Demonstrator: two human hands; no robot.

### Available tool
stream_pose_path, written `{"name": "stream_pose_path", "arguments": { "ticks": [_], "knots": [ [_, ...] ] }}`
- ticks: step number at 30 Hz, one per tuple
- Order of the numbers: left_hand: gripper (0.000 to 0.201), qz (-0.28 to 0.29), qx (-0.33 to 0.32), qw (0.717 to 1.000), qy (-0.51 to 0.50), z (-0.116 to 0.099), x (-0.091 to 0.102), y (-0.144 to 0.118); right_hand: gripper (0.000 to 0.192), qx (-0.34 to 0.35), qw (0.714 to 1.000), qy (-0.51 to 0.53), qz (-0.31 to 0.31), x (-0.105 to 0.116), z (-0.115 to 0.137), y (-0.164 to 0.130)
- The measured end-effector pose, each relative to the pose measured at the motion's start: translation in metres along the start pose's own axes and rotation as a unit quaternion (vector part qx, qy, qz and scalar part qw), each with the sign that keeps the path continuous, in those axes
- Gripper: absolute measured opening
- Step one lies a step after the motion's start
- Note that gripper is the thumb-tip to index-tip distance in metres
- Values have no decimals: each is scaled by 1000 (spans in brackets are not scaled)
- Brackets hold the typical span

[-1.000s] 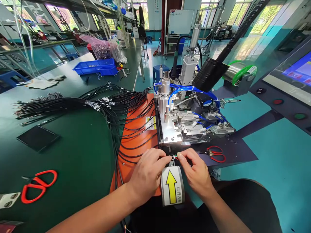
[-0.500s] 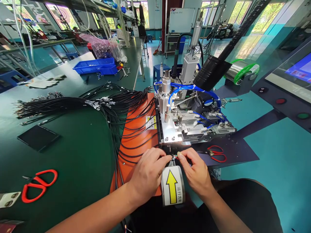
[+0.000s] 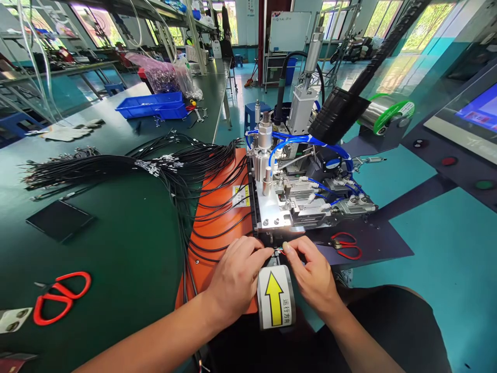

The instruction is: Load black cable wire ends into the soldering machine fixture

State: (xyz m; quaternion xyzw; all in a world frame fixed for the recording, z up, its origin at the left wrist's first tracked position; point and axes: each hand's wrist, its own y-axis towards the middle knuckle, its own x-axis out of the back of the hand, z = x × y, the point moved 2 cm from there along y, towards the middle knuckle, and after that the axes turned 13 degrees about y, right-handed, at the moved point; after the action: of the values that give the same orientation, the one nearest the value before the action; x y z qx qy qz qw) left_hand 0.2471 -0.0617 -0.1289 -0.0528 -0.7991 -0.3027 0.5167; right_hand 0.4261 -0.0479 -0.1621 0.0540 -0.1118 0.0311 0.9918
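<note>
My left hand [image 3: 237, 274] is closed at the front end of the machine's feed track, its thumb and index finger pinching at the end of a black cable. Thin coloured wires [image 3: 279, 250], with a bit of red and white showing, stick out between my two hands. My right hand [image 3: 313, 274] pinches the tips of these wires between thumb and index finger. Just below the fingertips hangs a white plate with a yellow arrow [image 3: 275, 298]. The machine [image 3: 272, 202], with metal cylinders and blue air hoses, stands right beyond my hands. My fingers partly hide the wire ends.
Black cables [image 3: 104, 168] lie bundled on the green table, several running over the orange panel [image 3: 221, 223]. Red-handled scissors [image 3: 64, 298] lie at left, another red-handled pair [image 3: 345, 246] right of the machine. A blue tray [image 3: 153, 106] and a solder spool [image 3: 390, 114] stand farther back.
Hardly anything differs. Both hands stay at the same spot on the wires, and the view has shifted very slightly.
</note>
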Motion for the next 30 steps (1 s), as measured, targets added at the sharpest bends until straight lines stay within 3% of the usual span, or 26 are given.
{"name": "stream_pose_path", "arguments": {
  "ticks": [30],
  "knots": [
    [25,8,15,1000,-9,0,0,1,31,3,1000,-7,-2,-1,0,1]
  ]
}}
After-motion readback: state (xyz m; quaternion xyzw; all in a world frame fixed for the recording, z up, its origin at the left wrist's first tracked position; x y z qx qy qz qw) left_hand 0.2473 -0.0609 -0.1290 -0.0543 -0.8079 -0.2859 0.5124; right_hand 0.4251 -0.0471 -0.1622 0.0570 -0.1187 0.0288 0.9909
